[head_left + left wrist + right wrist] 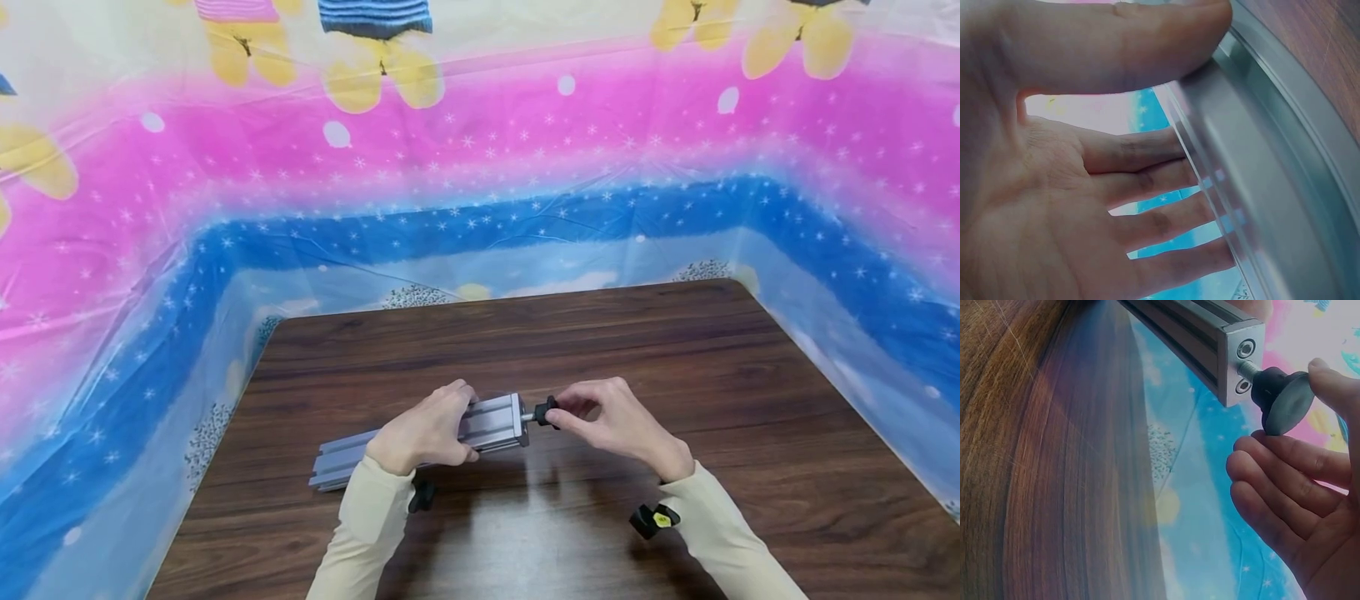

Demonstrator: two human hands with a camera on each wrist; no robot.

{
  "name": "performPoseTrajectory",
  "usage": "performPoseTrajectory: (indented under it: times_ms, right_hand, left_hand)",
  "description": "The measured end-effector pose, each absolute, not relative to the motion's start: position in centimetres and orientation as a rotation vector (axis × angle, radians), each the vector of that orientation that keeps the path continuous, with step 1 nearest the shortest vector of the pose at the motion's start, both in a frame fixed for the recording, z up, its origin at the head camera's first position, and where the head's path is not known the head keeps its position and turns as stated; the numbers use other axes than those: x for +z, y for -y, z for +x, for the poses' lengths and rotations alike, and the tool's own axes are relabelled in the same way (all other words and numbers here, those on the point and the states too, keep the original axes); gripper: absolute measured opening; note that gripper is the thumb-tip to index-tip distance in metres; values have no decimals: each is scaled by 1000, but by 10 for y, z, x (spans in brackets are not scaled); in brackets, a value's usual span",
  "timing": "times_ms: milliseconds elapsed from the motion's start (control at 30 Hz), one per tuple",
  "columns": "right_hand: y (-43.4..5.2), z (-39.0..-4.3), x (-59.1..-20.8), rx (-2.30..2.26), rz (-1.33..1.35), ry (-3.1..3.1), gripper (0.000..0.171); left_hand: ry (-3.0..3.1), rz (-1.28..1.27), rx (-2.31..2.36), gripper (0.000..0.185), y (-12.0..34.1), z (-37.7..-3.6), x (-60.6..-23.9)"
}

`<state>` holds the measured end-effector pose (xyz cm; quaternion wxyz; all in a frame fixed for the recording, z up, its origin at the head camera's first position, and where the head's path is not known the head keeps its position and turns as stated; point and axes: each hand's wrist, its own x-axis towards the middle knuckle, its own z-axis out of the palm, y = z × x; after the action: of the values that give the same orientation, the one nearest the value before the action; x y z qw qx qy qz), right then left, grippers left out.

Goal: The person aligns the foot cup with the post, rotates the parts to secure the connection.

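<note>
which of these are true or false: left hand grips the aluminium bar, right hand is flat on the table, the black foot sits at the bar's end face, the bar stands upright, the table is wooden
1. The left hand grips the aluminium bar. True: thumb and fingers wrap round it in the left wrist view.
2. The right hand lies flat on the table. False: its fingers pinch the black foot.
3. The black foot sits at the bar's end face. True: its metal stud enters one of the two holes there.
4. The bar stands upright. False: it is held roughly level, just above the table.
5. The table is dark wood grain. True.
</note>
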<state>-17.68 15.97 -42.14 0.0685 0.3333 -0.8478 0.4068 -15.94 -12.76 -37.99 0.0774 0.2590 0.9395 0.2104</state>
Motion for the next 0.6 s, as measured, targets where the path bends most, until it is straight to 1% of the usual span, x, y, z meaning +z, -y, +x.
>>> performPoseTrajectory:
  times_ms: [67,233,300,467,533,600]
  right_hand:
    - [-159,-177,-422,1216,989,2568,11]
    - [-162,-175,-423,1170,998,2576,18]
    - [-166,-175,-424,1151,1032,2538,24]
    - [-171,-175,-423,1144,1160,2410,48]
    - [-170,-175,-421,1150,1197,2382,52]
    - [-169,-175,-419,1144,1212,2369,53]
  left_hand:
    - [-2805,767,633,54,128,-159,-380]
    - [-2791,755,644,54,129,-158,-379]
    - [-2801,767,645,53,130,-158,-380]
    - [-2824,797,646,52,131,-158,-379]
    - [-2822,805,649,52,131,-158,-379]
    - [-2817,812,651,52,130,-158,-379]
